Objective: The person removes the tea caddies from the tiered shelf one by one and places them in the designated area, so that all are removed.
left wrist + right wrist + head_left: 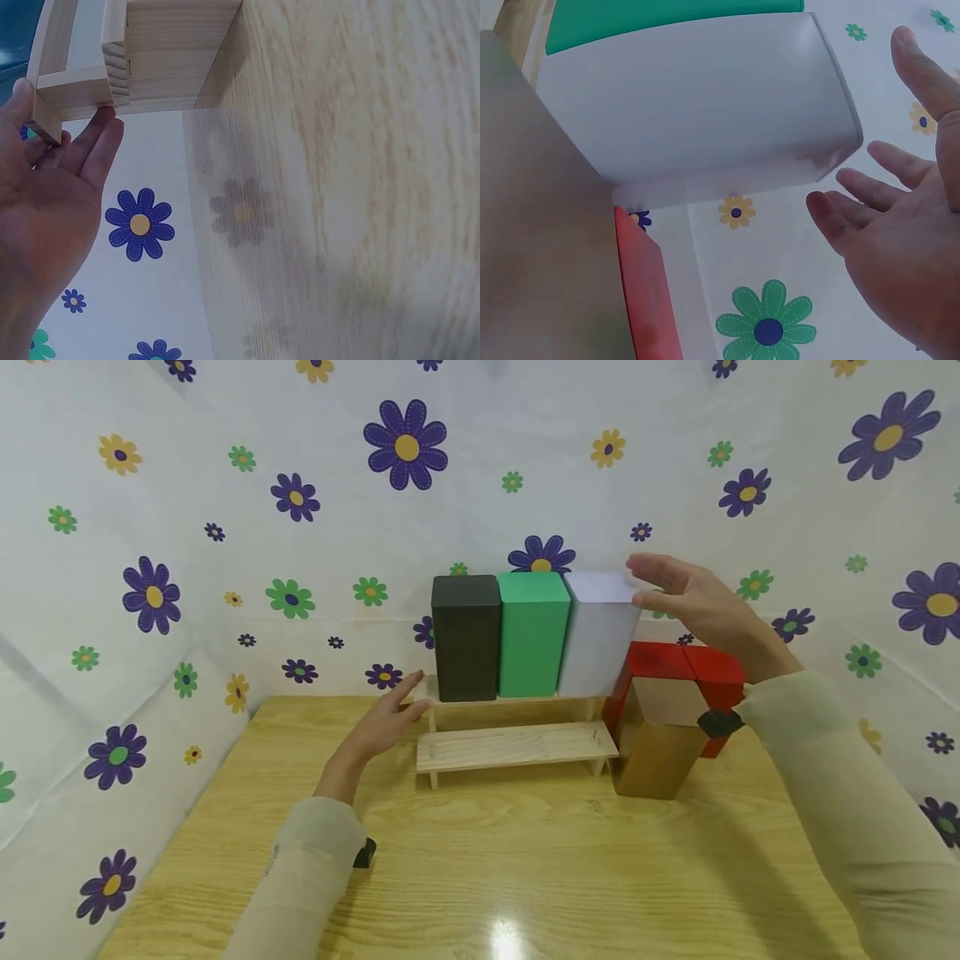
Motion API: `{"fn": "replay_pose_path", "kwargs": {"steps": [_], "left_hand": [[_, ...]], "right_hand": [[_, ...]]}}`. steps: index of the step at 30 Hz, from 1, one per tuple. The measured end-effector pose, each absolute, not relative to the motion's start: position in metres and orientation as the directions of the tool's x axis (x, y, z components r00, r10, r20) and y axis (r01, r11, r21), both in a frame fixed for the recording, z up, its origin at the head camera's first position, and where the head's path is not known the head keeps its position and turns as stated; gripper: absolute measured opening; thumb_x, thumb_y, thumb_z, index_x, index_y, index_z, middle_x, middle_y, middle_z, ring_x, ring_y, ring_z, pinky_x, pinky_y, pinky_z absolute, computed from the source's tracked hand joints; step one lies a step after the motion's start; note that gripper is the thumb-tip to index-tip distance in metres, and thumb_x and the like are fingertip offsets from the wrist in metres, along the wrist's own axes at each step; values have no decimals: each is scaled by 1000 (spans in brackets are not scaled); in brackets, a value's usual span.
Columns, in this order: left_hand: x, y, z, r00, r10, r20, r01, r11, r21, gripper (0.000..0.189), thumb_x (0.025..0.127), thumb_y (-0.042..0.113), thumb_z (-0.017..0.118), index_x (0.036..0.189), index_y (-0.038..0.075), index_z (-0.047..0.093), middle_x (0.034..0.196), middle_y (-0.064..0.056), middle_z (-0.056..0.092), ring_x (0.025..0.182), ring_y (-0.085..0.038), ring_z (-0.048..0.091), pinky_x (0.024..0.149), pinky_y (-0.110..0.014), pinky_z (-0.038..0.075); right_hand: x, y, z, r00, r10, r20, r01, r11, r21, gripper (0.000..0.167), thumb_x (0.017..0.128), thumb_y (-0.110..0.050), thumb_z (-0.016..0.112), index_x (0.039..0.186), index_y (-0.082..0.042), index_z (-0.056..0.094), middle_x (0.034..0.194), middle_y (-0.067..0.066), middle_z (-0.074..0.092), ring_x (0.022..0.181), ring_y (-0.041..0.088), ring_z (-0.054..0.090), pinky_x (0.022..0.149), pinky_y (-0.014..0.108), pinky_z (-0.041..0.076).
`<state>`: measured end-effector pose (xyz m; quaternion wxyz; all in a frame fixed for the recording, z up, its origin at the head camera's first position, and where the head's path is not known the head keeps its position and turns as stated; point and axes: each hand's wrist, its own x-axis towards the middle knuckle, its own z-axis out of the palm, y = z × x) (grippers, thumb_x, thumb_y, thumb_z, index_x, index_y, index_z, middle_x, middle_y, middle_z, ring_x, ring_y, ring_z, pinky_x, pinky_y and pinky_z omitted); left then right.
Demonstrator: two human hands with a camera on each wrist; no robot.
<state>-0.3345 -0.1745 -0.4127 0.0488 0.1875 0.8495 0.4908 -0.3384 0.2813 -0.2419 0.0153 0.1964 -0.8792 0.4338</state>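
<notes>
Squaring the white box [597, 643] on the wooden shelf [517, 747] seems the step, the right hand [692, 599] beside it, contact unclear, the left hand [384, 720] at the shelf's end, fingers spread on both, next needing gentle pressure.

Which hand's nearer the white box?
Right. The right hand is beside the white box's upper right edge; contact unclear. The left hand is farther off, left of the black box, with the green box also between.
</notes>
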Motion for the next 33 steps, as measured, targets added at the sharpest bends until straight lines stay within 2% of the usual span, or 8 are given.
{"fn": "replay_pose_path", "kwargs": {"steps": [3,8,14,22,33], "left_hand": [[-335,-176,-413,-920,376,110,283,443,851,69,111,34,48,166,6,15,172,-16,13,151,-45,28,119,-56,31],[-335,-174,-411,-921,374,112,283,442,851,69,111,34,48,166,7,16,172,-15,14,149,-46,33,118,-56,35],[-334,-175,-411,-922,371,110,282,449,848,70,111,35,49,166,7,16,172,-15,14,148,-46,33,118,-56,35],[-334,-176,-414,-924,366,111,279,447,850,70,111,35,49,166,7,16,172,-15,14,150,-44,30,118,-56,34],[-334,-176,-413,-925,365,107,277,454,847,71,110,36,49,166,8,16,172,-14,14,153,-42,26,120,-55,32]], "right_hand": [[-346,276,-243,-916,-351,193,-365,532,-764,85,99,-37,70,166,-20,22,171,1,21,156,36,20,119,67,24],[-353,272,-248,-915,-377,147,-344,533,-773,85,99,-32,70,167,-20,20,173,3,14,156,38,16,120,64,24],[-357,269,-253,-914,-384,130,-339,550,-763,80,100,-38,69,166,-21,27,174,-2,7,157,39,12,121,65,23],[-356,267,-256,-935,-320,152,-316,558,-767,77,98,-39,72,163,-22,35,171,3,21,153,39,24,118,63,30],[-347,268,-258,-941,-273,200,-324,564,-760,74,95,-37,76,159,-20,43,169,4,24,151,41,27,117,65,32]]}}
